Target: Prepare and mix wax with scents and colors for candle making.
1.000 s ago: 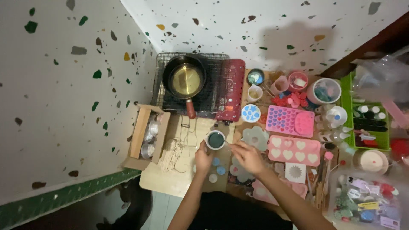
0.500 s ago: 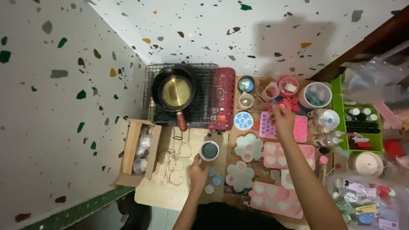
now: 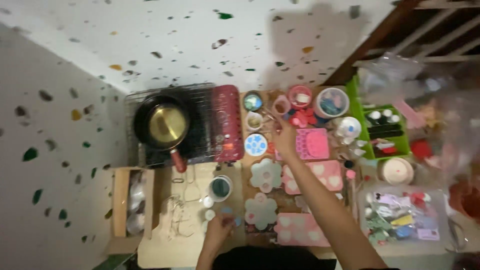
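Pink silicone everywhere on the tabletop [image 3: 195, 250]. Right hand [image 3: 284, 137] stretched far out, fingers hovering by small cups [image 3: 281, 106] beside the pink mould [image 3: 312, 144]; closed or loose, cannot tell through the blur. Left hand [image 3: 220, 227] down near the front edge, fingers curled at tiny round pieces [image 3: 208, 215], just below the dark-filled cup [image 3: 220, 187]. Probably light, thin-walled, easy to tip; best pinched around the rim or sides.

Small pink cup [image 3: 281, 105]: upright, open top, far side of desk, between white cup and pink round tub. Small pale-blue discs [image 3: 231, 216]: flat on desk, near edge, just below white cup with dark liquid.
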